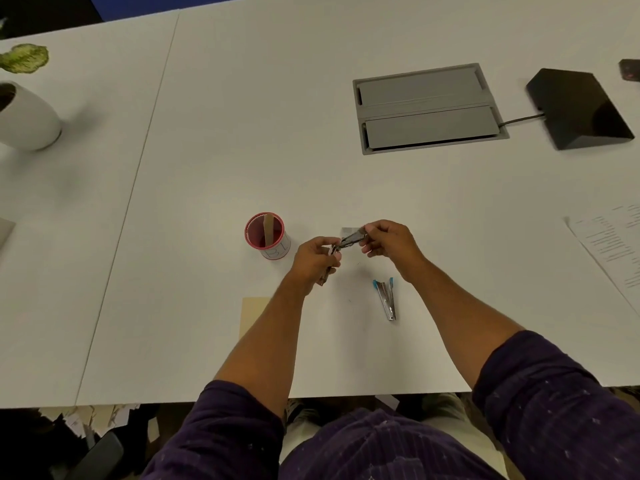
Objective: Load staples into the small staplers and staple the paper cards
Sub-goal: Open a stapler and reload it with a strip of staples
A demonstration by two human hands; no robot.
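- Right hand (388, 242): fingertips pinched on the far end of a small dark stapler (349, 241), raised above the table (346, 174).
- Left hand (313, 259): fingers curled, pinching the near end of that same stapler; a thin metal piece (325, 277) sticking out below the palm, too blurred to tell whether part of the stapler or a separate thing.
- Stapler opened out between the two hands; staples inside not possible to make out.
- Grey card (346, 231) lying flat just behind the stapler, mostly hidden by the right fingers.
- Second stapler (387, 297), blue-tipped and metal, splayed open on the table toward the near edge, just beside the right wrist, touching neither hand.
- Tan card (252, 317) near the near edge, right part covered by the left forearm.
- Red-rimmed cup (266, 235) left of the hands, one flat wooden stick (268, 226) standing inside; lettering on the side unreadable.
- Printed sheet (613, 244) at the right edge, cut off by the frame, text illegible.
- Grey cable hatch (427, 107) set in the far right part of the table, black wedge-shaped device (578, 109) with a cord beside it.
- White plant pot (27, 116) at the far left, partly cut off.
- Counted: two staplers, two cards, one cup, one stick, one sheet.
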